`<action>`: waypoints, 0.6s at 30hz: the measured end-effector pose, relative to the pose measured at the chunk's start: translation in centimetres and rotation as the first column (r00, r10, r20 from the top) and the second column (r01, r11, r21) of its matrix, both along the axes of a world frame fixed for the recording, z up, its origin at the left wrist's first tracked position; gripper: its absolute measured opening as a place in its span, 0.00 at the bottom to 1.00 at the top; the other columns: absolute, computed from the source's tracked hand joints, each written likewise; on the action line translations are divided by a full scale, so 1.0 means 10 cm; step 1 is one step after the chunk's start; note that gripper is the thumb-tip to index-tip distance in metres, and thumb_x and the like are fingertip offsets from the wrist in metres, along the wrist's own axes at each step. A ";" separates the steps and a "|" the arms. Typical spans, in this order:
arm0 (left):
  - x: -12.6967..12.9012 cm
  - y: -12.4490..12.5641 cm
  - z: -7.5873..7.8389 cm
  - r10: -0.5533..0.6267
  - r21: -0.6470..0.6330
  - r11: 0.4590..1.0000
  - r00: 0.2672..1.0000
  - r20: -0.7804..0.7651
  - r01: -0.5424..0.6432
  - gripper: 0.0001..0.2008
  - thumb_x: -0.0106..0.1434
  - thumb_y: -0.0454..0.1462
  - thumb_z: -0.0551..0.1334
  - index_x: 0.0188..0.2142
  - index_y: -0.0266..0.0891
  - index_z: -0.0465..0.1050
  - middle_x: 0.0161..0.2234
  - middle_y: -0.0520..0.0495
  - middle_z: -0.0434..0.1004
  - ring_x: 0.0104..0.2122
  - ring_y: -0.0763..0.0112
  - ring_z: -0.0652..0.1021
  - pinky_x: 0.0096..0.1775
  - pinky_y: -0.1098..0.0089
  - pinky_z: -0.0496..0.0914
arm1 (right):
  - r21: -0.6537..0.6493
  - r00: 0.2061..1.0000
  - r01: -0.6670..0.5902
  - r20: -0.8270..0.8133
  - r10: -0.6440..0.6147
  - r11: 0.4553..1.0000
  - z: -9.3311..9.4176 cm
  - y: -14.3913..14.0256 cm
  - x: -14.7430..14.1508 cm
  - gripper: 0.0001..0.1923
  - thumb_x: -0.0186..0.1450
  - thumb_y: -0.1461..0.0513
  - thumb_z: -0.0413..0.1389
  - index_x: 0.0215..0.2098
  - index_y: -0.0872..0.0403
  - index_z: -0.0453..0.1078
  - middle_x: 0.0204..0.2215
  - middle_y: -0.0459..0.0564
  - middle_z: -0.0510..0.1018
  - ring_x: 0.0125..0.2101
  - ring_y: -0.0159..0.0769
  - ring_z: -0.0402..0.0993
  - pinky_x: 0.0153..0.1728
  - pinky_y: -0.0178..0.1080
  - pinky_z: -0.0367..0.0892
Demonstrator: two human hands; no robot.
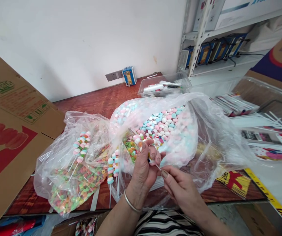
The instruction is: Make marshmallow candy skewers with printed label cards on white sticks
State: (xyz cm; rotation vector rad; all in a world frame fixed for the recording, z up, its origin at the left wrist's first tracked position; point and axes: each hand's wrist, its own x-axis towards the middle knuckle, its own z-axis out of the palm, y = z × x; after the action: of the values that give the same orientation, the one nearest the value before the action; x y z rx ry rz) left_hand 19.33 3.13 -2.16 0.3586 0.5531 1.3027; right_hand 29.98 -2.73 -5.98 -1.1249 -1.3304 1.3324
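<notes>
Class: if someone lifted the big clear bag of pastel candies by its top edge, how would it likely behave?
The big clear bag looks thin and crinkled, so probably floppy. Its mouth gapes, so the loose pastel candies might shift or spill.

My hands (143,167) meet at the bench's (101,98) front edge, before the big bag of sweets (165,131). Left of it lies a smaller bag (69,170) holding finished skewers (80,147). A tray (165,86) sits behind, toward the back edge; a carton (10,131) stands at the left edge.
</notes>
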 end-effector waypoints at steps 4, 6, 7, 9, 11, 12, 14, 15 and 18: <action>-0.09 0.03 0.03 -0.071 0.079 0.994 0.997 0.015 0.069 0.19 0.59 0.49 0.66 0.42 0.38 0.73 0.23 0.57 0.68 0.26 0.76 0.74 0.49 0.61 0.71 | -0.346 0.848 -0.212 -0.530 -0.004 0.914 0.05 0.02 0.01 0.17 0.65 0.48 0.58 0.34 0.54 0.68 0.12 0.32 0.54 0.11 0.19 0.41 0.12 0.27 0.40; -0.15 0.09 0.07 -0.040 0.084 0.996 0.998 0.051 0.035 0.22 0.56 0.48 0.69 0.45 0.38 0.73 0.29 0.54 0.72 0.33 0.73 0.76 0.49 0.62 0.70 | -0.360 0.788 -0.227 -0.613 -0.047 0.905 0.06 0.03 0.02 0.15 0.64 0.52 0.61 0.33 0.56 0.69 0.12 0.32 0.56 0.11 0.18 0.42 0.13 0.26 0.41; -0.19 0.11 0.09 -0.022 0.080 0.997 0.997 0.076 0.016 0.21 0.55 0.46 0.70 0.45 0.38 0.72 0.30 0.54 0.72 0.33 0.74 0.76 0.48 0.64 0.71 | -0.364 0.757 -0.252 -0.651 -0.052 0.897 0.07 0.02 0.02 0.14 0.65 0.52 0.60 0.33 0.56 0.69 0.11 0.32 0.57 0.10 0.18 0.43 0.13 0.26 0.42; -0.23 0.16 0.11 -0.007 0.072 0.997 0.992 0.128 -0.003 0.17 0.56 0.41 0.70 0.44 0.39 0.72 0.26 0.58 0.68 0.28 0.79 0.73 0.43 0.69 0.71 | -0.358 0.681 -0.341 -0.732 -0.034 0.869 0.08 0.00 0.02 0.13 0.67 0.53 0.58 0.34 0.56 0.70 0.11 0.33 0.57 0.09 0.18 0.42 0.13 0.27 0.45; -0.25 0.18 0.13 -0.014 0.069 0.998 0.984 0.176 0.002 0.12 0.58 0.37 0.69 0.40 0.39 0.72 0.22 0.61 0.62 0.22 0.84 0.68 0.37 0.74 0.71 | -0.330 0.613 -0.430 -0.790 0.003 0.840 0.09 -0.02 0.00 0.13 0.68 0.54 0.57 0.35 0.56 0.71 0.11 0.33 0.56 0.09 0.18 0.42 0.12 0.27 0.46; -0.25 0.18 0.13 -0.018 0.064 0.998 0.981 0.195 0.006 0.10 0.58 0.37 0.69 0.39 0.39 0.72 0.21 0.61 0.60 0.20 0.85 0.66 0.34 0.75 0.70 | -0.321 0.596 -0.454 -0.803 0.016 0.831 0.09 -0.04 -0.01 0.12 0.68 0.54 0.57 0.35 0.56 0.71 0.12 0.32 0.56 0.09 0.18 0.41 0.12 0.27 0.46; -0.23 0.19 0.13 -0.018 0.052 0.999 0.977 0.212 0.007 0.09 0.58 0.37 0.69 0.36 0.39 0.71 0.21 0.62 0.58 0.18 0.86 0.63 0.30 0.77 0.68 | -0.328 0.625 -0.457 -0.780 0.036 0.826 0.08 -0.05 -0.02 0.12 0.68 0.54 0.57 0.36 0.55 0.70 0.13 0.32 0.56 0.09 0.18 0.41 0.13 0.28 0.47; -0.21 0.19 0.14 -0.012 0.041 0.999 0.979 0.201 0.004 0.09 0.58 0.37 0.69 0.36 0.38 0.70 0.21 0.62 0.57 0.18 0.86 0.62 0.29 0.77 0.67 | -0.339 0.675 -0.434 -0.736 0.052 0.835 0.07 -0.06 -0.03 0.13 0.68 0.52 0.55 0.35 0.55 0.69 0.13 0.33 0.56 0.10 0.19 0.41 0.14 0.28 0.47; -0.15 0.21 0.14 0.034 -0.035 0.999 0.995 0.090 -0.031 0.09 0.59 0.37 0.68 0.35 0.37 0.70 0.21 0.61 0.58 0.17 0.87 0.61 0.28 0.78 0.66 | -0.233 0.942 -0.187 -0.319 0.106 0.954 0.04 -0.03 -0.01 0.14 0.69 0.53 0.52 0.31 0.54 0.67 0.16 0.36 0.60 0.13 0.23 0.50 0.17 0.31 0.49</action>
State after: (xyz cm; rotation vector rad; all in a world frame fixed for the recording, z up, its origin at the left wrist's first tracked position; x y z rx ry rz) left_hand 17.82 5.26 -0.73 0.2616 0.5054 1.3328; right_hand 29.86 -3.03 -5.61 -0.9540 -1.0498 1.7546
